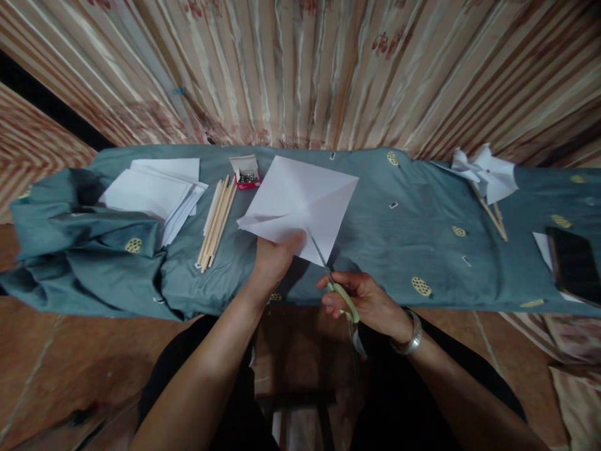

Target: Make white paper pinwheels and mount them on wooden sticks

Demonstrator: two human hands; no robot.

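A square sheet of white paper (310, 188) with diagonal creases is in my left hand (277, 255), which pinches its near edge with the thumb on top. One slit shows at the sheet's left corner. My right hand (359, 294) has its fingers in the handles of light green scissors (347, 302). Their blades lie at the near corner of the sheet, pointing along a crease toward its middle. The hidden lower blade cannot be made out. A bracelet is on my right wrist.
Left of the sheet are a small red box of metal pins (247, 180), several wooden sticks (218, 222) and a stack of white paper (148, 191). White paper pinwheels (493, 175) on sticks and a dark phone (573, 266) lie at the right on the green cloth (399, 250). A curtain (300, 69) hangs behind.
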